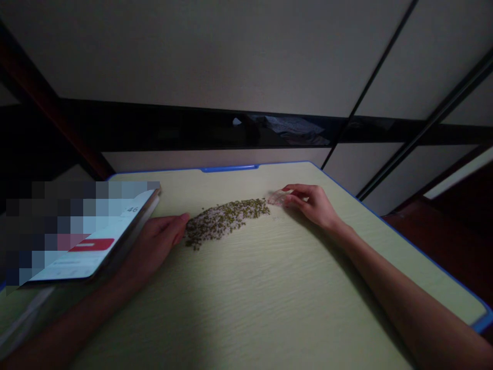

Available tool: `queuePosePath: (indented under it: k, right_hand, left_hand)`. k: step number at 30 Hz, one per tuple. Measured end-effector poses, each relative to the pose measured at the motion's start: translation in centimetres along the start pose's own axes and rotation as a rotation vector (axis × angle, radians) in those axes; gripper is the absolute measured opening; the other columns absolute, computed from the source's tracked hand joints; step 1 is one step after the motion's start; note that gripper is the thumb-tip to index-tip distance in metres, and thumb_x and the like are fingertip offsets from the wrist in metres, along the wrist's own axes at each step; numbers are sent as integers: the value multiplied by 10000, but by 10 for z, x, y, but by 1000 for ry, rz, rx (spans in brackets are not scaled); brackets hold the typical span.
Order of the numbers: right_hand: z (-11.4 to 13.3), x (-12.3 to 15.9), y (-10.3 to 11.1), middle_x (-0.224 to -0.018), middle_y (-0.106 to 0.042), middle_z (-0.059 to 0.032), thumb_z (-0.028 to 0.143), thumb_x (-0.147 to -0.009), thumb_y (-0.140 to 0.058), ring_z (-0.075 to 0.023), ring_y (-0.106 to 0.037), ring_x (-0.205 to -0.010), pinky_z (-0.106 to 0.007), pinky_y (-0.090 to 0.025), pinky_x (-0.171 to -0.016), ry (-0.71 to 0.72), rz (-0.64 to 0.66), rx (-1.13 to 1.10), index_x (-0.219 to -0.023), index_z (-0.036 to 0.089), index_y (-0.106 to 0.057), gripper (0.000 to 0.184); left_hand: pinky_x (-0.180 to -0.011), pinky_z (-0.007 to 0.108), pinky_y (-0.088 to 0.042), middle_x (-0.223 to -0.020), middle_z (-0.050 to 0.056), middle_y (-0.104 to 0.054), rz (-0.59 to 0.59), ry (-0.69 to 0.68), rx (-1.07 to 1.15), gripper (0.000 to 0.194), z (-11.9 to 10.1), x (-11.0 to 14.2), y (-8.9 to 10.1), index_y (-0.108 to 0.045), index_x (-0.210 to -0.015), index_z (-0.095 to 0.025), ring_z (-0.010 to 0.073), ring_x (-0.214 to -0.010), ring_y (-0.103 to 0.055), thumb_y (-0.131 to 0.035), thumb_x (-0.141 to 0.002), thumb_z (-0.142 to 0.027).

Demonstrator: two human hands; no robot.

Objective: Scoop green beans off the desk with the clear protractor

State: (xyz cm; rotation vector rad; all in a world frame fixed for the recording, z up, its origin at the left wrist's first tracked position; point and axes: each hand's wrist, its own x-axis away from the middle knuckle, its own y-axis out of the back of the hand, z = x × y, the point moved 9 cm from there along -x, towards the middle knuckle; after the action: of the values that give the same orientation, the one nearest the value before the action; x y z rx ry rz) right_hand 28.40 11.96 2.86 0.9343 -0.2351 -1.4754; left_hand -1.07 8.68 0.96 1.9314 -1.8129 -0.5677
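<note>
A long, low heap of small green, bean-like grains mixed with whitish ones (227,220) lies across the middle of the table. At the heap's left end is my left hand (164,234), closed, with thumb and forefinger pressed together; what is between them, if anything, is hidden. My right hand (310,201) is past the heap's right end, its thumb and fingers curled onto a small see-through piece (276,198) that looks like clear plastic. That piece borders the last grains, and its exact shape cannot be made out. A few pale bits lie just below it.
The pale table (246,308) has a blue rim and a blue handle (230,168) at its far edge. A tablet-like screen (82,259), partly blurred out, stands at the left near my left forearm, with a pale cable (29,313) below. Behind the table rise cabinet panels (211,56).
</note>
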Motion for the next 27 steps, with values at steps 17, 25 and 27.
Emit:
queuePosePath:
  k: [17, 25, 27]
  right_hand:
    - [-1, 1, -1, -720, -705, -75, 317, -768, -542, -184, -630, -630, -277, -466, -580, 21, 132, -83, -924, 108, -668, 290]
    - [-1, 0, 1, -672, -688, -86, 330, -770, -528, -173, -588, -561, -286, -440, -549, -24, 42, 4, -947, 80, -664, 336]
    - [0, -1, 1, -682, -686, -94, 327, -773, -522, -169, -578, -560, -285, -431, -548, -21, 21, 34, -952, 67, -664, 346]
  left_hand:
    - [-438, 238, -237, -389, -80, -299, 2, 25, 5, 374, -4, 3, -1, -288, -418, -225, 80, -391, -287, -402, -651, -495]
    - [-451, 236, -251, -398, -80, -308, -8, 7, 20, 380, 0, 0, -1, -301, -427, -222, 81, -400, -296, -407, -667, -497]
    - [-449, 237, -250, -393, -80, -306, -1, 16, 8, 380, 1, 1, -1, -301, -426, -222, 82, -398, -296, -403, -669, -496]
